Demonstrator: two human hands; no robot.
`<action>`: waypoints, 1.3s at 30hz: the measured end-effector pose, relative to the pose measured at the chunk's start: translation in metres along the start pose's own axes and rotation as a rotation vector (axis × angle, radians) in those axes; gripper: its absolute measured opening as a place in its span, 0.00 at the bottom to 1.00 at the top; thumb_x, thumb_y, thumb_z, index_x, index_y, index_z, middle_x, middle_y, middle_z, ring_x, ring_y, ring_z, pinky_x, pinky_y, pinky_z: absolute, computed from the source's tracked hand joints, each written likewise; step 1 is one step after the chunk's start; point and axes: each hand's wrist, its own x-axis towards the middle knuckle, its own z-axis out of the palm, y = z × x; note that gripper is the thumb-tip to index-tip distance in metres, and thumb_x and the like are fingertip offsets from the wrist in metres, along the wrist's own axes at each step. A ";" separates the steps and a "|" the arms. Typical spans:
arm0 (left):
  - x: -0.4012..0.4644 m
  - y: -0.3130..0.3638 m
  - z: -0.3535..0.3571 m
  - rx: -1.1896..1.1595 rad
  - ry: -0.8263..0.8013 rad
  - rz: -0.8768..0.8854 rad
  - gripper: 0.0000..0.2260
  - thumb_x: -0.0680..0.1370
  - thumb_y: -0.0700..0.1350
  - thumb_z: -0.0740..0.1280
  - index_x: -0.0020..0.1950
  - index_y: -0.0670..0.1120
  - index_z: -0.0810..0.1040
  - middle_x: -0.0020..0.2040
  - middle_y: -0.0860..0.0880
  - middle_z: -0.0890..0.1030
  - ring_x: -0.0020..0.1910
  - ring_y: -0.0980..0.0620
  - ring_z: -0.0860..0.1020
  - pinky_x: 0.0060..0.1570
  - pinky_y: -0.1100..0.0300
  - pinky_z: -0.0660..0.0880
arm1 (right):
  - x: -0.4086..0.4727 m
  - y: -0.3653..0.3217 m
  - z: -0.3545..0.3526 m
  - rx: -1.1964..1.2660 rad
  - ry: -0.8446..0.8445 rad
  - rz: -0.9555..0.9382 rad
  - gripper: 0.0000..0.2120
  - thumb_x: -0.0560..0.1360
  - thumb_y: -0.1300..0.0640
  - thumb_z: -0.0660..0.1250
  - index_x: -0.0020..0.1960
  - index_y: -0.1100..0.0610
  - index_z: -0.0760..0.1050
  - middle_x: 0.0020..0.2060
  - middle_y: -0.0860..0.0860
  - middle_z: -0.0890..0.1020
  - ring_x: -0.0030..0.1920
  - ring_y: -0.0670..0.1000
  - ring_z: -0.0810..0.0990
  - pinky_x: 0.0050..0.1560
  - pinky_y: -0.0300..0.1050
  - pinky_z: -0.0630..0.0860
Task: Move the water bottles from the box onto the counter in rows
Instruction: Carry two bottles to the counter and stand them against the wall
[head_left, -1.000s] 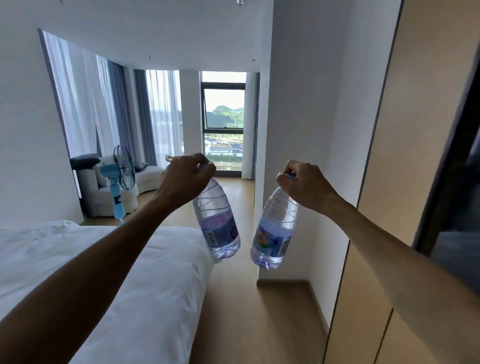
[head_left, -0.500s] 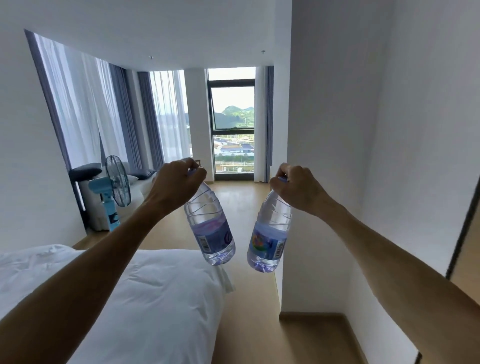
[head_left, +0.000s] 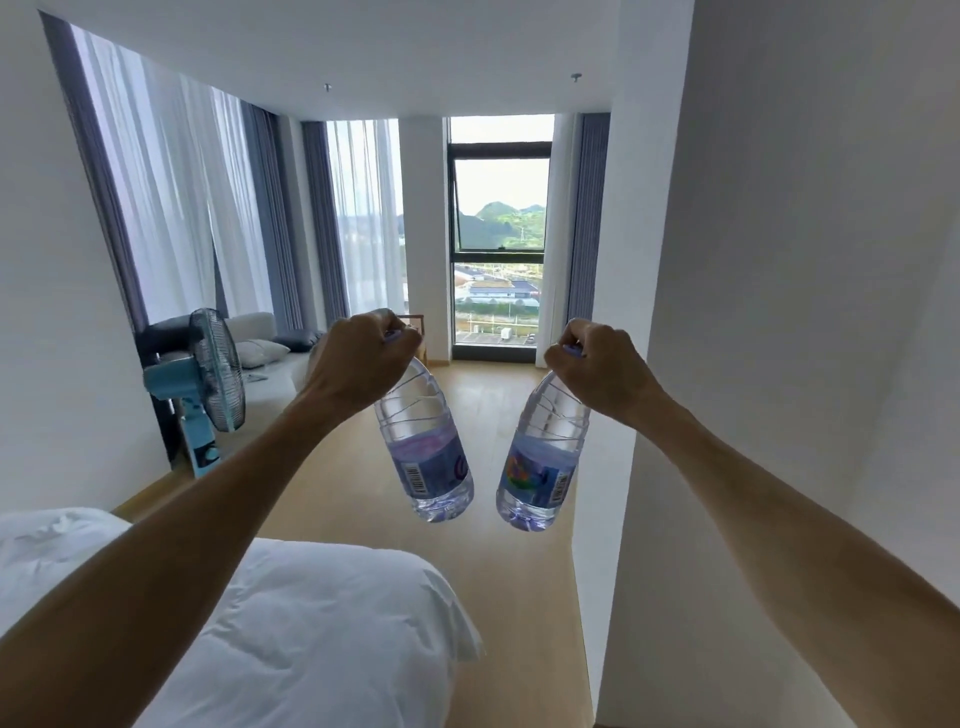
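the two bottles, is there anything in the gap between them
Nothing: in the head view the left bottle and the right bottle hang apart, tilted with their bases nearest each other. Only the wooden floor shows far behind the gap.

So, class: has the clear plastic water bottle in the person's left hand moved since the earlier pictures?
Cannot tell. The clear plastic water bottle hangs from the left hand at much the same spot in view; the camera itself turned, so the blue standing fan shifted too.

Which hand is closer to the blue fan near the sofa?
Left. The left hand holds its bottle just right of the blue fan; the right hand, with its own bottle, is farther right, by the white wall.
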 end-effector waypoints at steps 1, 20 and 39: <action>0.016 -0.013 0.014 -0.003 0.002 0.004 0.12 0.79 0.45 0.64 0.45 0.37 0.80 0.32 0.48 0.77 0.27 0.54 0.72 0.32 0.62 0.68 | 0.019 0.011 0.012 -0.001 -0.001 -0.003 0.09 0.76 0.54 0.64 0.38 0.54 0.71 0.30 0.48 0.74 0.33 0.47 0.76 0.32 0.36 0.68; 0.334 -0.209 0.265 -0.059 -0.044 0.003 0.11 0.78 0.46 0.63 0.46 0.39 0.80 0.33 0.50 0.77 0.35 0.46 0.76 0.52 0.41 0.75 | 0.367 0.223 0.198 0.014 0.063 0.056 0.09 0.76 0.54 0.63 0.37 0.51 0.70 0.30 0.49 0.75 0.35 0.52 0.79 0.35 0.41 0.77; 0.609 -0.362 0.527 -0.111 -0.032 -0.102 0.09 0.77 0.49 0.63 0.38 0.49 0.77 0.23 0.57 0.73 0.25 0.58 0.72 0.30 0.61 0.69 | 0.695 0.470 0.342 0.083 0.020 0.067 0.08 0.76 0.56 0.64 0.40 0.59 0.73 0.32 0.49 0.76 0.35 0.49 0.76 0.32 0.41 0.71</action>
